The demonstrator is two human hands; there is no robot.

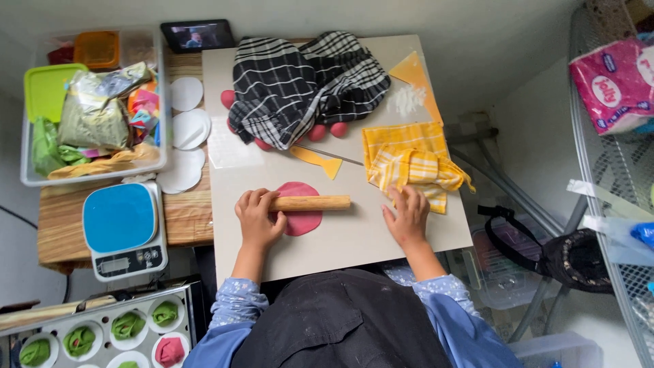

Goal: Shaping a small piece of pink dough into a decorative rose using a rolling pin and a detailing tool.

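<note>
Fingers (253, 200) of the left hand (259, 218) curl over one end of a wooden pin (310, 203), pressing down on it; the right hand (409, 217) lies flat on the board (354, 238) with its fingers loosely spread, touching nothing but the smooth pale surface, just below a crumpled yellow cloth (409, 167).

Largest is that board, a matt rectangular sheet over a plank table (61, 232). On its far side a black-and-white checked cloth (300, 85) is heaped over several red dough balls (327, 131). Left of it stands a clear plastic tub (27, 174) stuffed with foil and film packets. Nearer, a metal muffin tray (146, 296) holds green and pink dough shapes. A scale (122, 228) with a blue plate sits on the wood beside round white paper discs (187, 129).

Under the smooth cylindrical pin, mid-board, lies a flat red dough round (300, 219).
</note>
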